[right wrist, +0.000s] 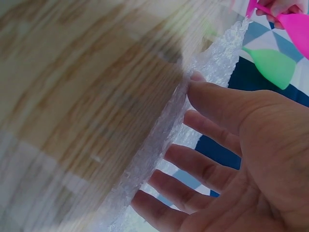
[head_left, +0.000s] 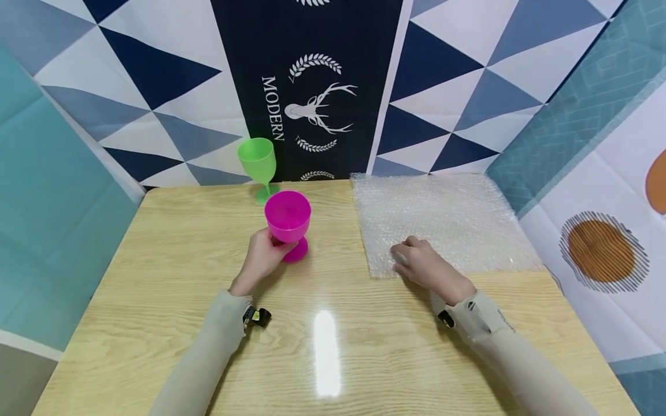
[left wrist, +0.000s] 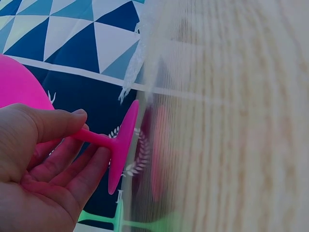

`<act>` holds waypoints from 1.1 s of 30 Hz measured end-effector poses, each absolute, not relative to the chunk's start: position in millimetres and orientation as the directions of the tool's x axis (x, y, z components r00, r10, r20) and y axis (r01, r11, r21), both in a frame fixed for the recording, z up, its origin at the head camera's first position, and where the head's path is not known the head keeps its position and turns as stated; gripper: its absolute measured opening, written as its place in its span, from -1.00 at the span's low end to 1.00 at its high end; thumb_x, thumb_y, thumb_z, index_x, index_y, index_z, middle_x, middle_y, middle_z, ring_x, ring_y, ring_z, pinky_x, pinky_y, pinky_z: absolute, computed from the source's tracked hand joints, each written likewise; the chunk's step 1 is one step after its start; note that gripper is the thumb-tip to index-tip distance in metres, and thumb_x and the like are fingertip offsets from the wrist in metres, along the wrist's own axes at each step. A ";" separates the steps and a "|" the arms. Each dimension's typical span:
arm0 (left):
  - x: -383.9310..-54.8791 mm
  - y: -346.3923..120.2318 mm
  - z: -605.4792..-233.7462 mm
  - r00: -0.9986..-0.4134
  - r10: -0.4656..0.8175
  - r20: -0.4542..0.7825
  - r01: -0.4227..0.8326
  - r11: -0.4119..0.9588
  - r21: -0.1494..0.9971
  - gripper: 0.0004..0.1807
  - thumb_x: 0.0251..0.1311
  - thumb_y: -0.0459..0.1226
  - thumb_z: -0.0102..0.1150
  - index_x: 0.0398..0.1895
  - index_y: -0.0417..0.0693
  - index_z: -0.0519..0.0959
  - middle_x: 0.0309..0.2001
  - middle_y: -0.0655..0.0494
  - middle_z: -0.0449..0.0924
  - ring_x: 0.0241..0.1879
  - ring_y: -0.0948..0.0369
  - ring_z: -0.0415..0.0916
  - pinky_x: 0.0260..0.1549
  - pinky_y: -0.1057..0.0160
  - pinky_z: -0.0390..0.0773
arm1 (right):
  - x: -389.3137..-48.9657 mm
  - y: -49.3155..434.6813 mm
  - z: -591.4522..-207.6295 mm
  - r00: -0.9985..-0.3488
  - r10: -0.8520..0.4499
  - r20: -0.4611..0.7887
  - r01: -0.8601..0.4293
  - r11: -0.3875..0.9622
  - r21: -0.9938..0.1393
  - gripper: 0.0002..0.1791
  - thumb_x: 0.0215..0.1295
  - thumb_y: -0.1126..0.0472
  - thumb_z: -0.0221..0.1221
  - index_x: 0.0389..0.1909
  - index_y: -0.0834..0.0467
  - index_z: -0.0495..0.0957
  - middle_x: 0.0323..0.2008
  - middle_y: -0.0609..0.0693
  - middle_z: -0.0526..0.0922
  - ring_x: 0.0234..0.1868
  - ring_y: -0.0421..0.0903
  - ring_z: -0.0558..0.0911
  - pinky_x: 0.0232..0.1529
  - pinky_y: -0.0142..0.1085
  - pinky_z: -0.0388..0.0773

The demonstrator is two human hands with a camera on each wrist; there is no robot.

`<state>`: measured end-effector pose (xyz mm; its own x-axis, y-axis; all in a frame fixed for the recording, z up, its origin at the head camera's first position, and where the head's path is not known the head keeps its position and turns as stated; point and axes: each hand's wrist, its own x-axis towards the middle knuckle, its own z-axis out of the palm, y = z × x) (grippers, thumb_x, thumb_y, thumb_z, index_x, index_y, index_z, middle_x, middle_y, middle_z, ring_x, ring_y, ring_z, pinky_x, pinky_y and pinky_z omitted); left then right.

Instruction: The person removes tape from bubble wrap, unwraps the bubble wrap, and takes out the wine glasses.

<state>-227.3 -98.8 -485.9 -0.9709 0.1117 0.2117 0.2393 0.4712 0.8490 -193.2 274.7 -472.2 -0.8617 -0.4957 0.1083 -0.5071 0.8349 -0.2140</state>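
My left hand (head_left: 262, 256) pinches the stem of a magenta plastic goblet (head_left: 288, 216), thumb on one side and fingers on the other. The goblet is upright, its round foot (left wrist: 124, 150) close over the tabletop in the left wrist view. Over on the right, my right hand (head_left: 425, 264) rests at the near left part of a clear bubble wrap sheet (head_left: 442, 211). In the right wrist view its fingers are spread and loosely bent, fingertips (right wrist: 140, 199) touching the wrap. Behind the magenta goblet stands a green goblet (head_left: 258, 162), with nobody's hand on it.
A glossy wood-grain table (head_left: 312, 323) carries everything. Its back edge meets a patterned cloth wall (head_left: 192, 75) with blue triangles and a dark deer panel. Side hangings (head_left: 57, 190) border the table left and right. The bubble wrap lies flat toward the back right.
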 end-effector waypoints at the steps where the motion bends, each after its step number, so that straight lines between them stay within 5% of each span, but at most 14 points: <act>1: -227.8 -98.9 -485.4 -0.970 0.114 0.215 0.243 0.469 0.849 -0.73 0.17 -0.37 0.46 -0.08 -0.27 0.67 -0.08 -0.21 0.76 -0.02 -0.07 0.73 0.03 -0.03 0.73 | -193.5 274.8 -471.9 -0.862 -0.495 0.115 -0.508 0.835 -0.211 -0.68 0.34 0.25 0.34 0.06 0.28 0.63 -0.10 0.28 0.63 -0.09 0.22 0.59 -0.03 0.14 0.60; 33: -232.8 -103.0 -486.4 -0.973 0.096 0.211 0.231 0.480 0.846 -0.74 0.17 -0.35 0.45 -0.10 -0.26 0.65 -0.08 -0.19 0.76 -0.02 -0.06 0.72 0.02 -0.02 0.73 | -191.9 273.5 -471.3 -0.877 -0.472 0.090 -0.480 0.851 -0.213 -0.66 0.35 0.23 0.34 0.08 0.28 0.64 -0.07 0.31 0.62 -0.08 0.26 0.60 -0.01 0.15 0.61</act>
<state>-232.8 -103.0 -486.4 -0.9727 0.0962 0.2111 0.2312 0.4798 0.8464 -191.9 273.5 -471.3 -0.8769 -0.4721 0.0903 -0.4801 0.8510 -0.2131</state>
